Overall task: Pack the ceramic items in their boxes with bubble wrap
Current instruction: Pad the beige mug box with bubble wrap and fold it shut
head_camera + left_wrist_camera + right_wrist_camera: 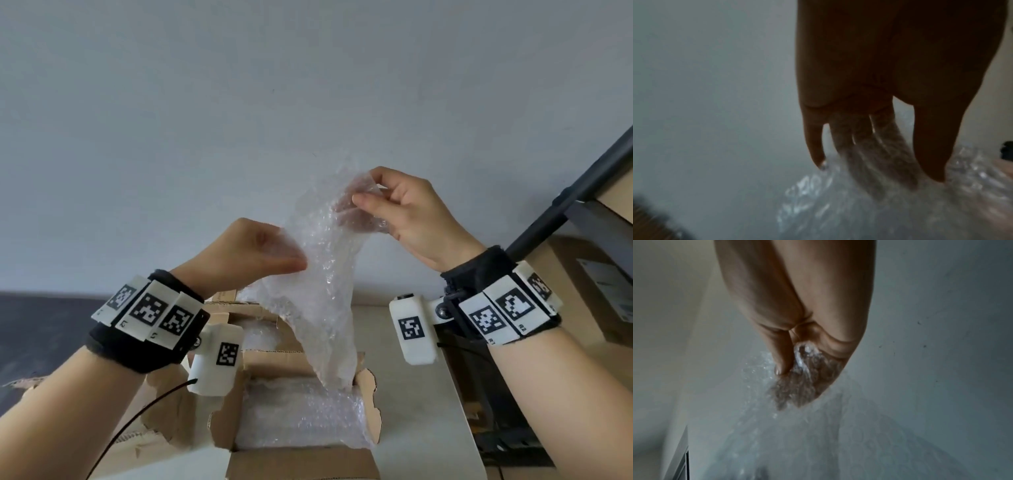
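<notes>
Now: wrap held up over the box

I hold the wrap [322, 260] above the open box [301, 459]. My right hand [407, 212] pinches its top corner; my left hand [246, 253] pinches a side edge, likely to spread it. More wrap lines the box on the pale surface [421, 383]; grey wall [239, 102] behind. No ceramic visible.

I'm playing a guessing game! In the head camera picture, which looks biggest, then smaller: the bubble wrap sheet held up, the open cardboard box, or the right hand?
1. Open cardboard box
2. Bubble wrap sheet, nearly as big, so that order is unsure
3. Right hand, clearly smallest
</notes>
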A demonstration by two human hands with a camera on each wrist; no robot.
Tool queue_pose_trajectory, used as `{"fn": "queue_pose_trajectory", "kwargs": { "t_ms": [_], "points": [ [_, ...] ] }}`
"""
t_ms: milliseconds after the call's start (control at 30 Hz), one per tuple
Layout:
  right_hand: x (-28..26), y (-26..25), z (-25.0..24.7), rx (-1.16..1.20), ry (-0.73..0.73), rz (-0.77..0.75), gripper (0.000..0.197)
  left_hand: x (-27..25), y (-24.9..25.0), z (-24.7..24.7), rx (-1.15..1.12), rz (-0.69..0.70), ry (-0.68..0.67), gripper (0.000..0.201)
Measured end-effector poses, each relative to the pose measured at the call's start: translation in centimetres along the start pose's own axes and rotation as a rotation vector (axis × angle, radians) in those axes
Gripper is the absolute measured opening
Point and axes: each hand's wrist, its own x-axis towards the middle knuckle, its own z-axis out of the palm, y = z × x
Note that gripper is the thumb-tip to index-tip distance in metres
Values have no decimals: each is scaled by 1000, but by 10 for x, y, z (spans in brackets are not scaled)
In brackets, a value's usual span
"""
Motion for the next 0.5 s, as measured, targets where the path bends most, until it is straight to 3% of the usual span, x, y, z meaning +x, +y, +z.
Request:
{"fn": "queue_pose_trajectory", "kwargs": {
  "t_ms": [100,200,233,300,333,367,433,500],
  "points": [
    [10,7,8,23,82,115,8,-5,-16,-1,-76,-56,137,15],
    [18,14,24,33,169,137,5,-18,-27,3,134,-109,472,54],
    [19,14,30,24,200,124,6,-26,-27,6,156,-132,561,56],
    [18,13,40,-28,240,64,6,-44,-29,11,87,-166,662,40],
    [16,12,45,-81,247,22,7,-52,-32,13,21,-195,660,36],
    [13,9,49,-146,244,-21,9,-59,-34,16,-76,-234,608,46],
    [5,5,58,-235,194,-92,14,-66,-44,18,-416,-391,344,69],
    [-9,2,68,-282,74,-157,19,-69,-61,17,-899,-549,26,87]
  ]
}}
